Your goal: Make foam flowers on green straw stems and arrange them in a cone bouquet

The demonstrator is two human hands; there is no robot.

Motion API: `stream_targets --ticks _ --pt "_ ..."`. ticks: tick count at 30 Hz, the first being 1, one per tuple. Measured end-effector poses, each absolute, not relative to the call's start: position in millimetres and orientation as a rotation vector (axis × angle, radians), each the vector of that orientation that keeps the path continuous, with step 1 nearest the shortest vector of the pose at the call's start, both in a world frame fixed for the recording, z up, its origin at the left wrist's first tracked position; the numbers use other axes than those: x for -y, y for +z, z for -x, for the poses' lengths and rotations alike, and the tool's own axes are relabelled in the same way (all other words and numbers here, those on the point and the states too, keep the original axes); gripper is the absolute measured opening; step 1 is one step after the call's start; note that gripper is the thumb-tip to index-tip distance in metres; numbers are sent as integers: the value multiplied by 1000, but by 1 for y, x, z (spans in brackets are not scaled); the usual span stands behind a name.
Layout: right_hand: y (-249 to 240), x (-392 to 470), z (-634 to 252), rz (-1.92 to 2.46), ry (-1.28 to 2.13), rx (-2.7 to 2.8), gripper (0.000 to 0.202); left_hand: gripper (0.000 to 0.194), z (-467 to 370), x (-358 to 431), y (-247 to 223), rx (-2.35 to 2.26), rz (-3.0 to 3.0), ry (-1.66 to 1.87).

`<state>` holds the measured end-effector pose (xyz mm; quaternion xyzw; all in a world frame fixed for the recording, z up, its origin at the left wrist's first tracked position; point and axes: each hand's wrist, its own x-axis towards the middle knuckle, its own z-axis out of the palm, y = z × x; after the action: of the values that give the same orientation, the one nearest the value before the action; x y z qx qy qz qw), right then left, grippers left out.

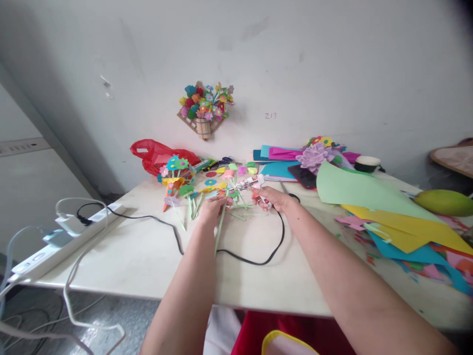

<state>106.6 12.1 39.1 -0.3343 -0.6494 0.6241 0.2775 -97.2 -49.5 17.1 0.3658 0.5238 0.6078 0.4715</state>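
My left hand (212,208) is closed on a thin pale green strip (220,228), like a flower stem, that slants down toward me over the table. Something green sits near its fingertips, too small to make out. Close by, my right hand (275,198) grips a white glue gun (260,180), its nozzle pointing left toward my left hand. From the gun a black cord (283,236) loops across the tabletop. Around both hands lie more pale green strips (192,207) and small foam cut-outs, among them a blue flower (210,182).
An orange cone of paper flowers (172,186) and a red plastic bag (155,155) stand at the back left. A white power strip (70,241) lies along the left edge. Coloured sheets (391,227), a phone (302,176) and a green fruit (443,202) are on the right.
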Motion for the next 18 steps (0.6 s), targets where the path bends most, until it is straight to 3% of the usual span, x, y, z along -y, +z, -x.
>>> stream_targets --ticks 18 --pt "36 -14 -106 966 1650 1751 50 10 97 47 15 -1316 -893 1488"
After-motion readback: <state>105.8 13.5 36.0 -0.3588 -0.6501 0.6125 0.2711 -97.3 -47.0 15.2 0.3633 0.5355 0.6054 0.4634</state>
